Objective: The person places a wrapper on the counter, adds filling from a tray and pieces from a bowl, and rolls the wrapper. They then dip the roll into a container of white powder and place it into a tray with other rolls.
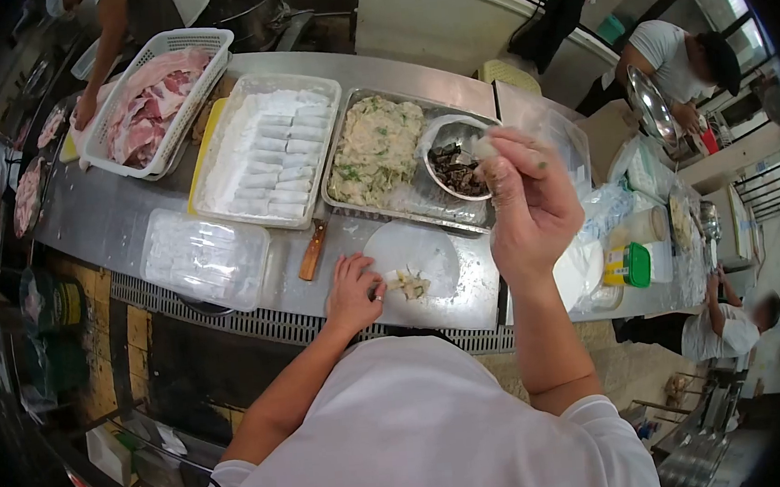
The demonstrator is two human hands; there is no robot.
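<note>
Two hands work at the middle of the frame. My left hand (353,290) rests on the steel counter (104,220), fingers curled and pressed down at the edge of a round white wrapper (423,255) with a small heap of filling (409,285) just beside my fingertips. My right hand (526,201) is raised right of centre, fingertips pinched together on a small pale bit of something beside the bowl of dark pieces (456,172). Behind the wrapper sits a metal tray of pale green-flecked filling (375,148), and to its left a tray of floured white rolls (277,147). A basket of raw meat (154,102) stands at upper left. A wooden-handled knife (313,250) lies near the wrapper.
</note>
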